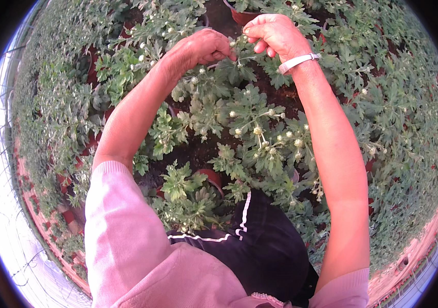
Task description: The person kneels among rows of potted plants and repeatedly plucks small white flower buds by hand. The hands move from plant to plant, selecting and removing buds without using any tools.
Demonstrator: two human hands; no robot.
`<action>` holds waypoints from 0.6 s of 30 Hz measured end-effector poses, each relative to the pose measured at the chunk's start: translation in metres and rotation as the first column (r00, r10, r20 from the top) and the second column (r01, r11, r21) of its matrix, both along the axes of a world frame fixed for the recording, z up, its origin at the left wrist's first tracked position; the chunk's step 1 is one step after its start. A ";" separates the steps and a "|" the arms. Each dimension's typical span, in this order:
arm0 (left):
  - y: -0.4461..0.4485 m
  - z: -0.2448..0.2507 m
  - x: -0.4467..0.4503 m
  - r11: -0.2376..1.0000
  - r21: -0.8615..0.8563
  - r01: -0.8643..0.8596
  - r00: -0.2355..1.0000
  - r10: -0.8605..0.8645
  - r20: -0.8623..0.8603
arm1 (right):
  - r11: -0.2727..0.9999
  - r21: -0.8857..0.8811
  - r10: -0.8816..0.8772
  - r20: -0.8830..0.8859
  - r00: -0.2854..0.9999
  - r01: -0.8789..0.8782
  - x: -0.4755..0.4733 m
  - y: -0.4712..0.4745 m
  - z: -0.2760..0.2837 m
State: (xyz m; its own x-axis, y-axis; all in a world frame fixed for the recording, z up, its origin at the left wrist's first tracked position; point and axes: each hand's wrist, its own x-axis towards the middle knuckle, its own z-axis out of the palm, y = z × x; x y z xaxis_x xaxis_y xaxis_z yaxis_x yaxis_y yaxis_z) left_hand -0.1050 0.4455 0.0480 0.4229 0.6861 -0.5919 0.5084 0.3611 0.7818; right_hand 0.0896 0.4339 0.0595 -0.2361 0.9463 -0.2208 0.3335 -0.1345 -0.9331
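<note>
Leafy potted plants that look like chrysanthemums, with pale round buds, fill the space before me. My left hand (pixel 211 46) reaches to the far side, its fingers curled at a budded shoot (pixel 238 57); the fingers seem to grip its stem. Just right of that shoot is my right hand (pixel 275 36), thumb and forefinger brought together and the other fingers loosely bent. Anything between those two tips is too small to make out. A white band (pixel 299 62) circles the right wrist. Closer to my body, another plant carries a cluster of larger buds (pixel 265 142).
Red-brown plastic pots (pixel 212 178) stand among the foliage, one (pixel 242 16) just beyond my hands. Dark soil (pixel 196 148) shows between plants. My legs in dark trousers (pixel 276 235) are close against the leaves. A reddish ground strip (pixel 407 256) curves along the right edge.
</note>
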 end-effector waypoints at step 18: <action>-0.001 0.001 -0.005 0.920 0.377 0.110 0.961 -0.001 -0.278 | 0.920 0.316 -0.008 0.605 0.796 -0.231 -0.015 -0.010 -0.033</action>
State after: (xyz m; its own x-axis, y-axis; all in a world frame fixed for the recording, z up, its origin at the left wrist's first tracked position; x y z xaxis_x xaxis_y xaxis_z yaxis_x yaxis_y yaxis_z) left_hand -0.1095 0.4447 0.0486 0.3304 0.8632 -0.3818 0.7277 0.0247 0.6855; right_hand 0.0748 0.4235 0.0262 -0.2834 0.9590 -0.0052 0.8185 0.2391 -0.5224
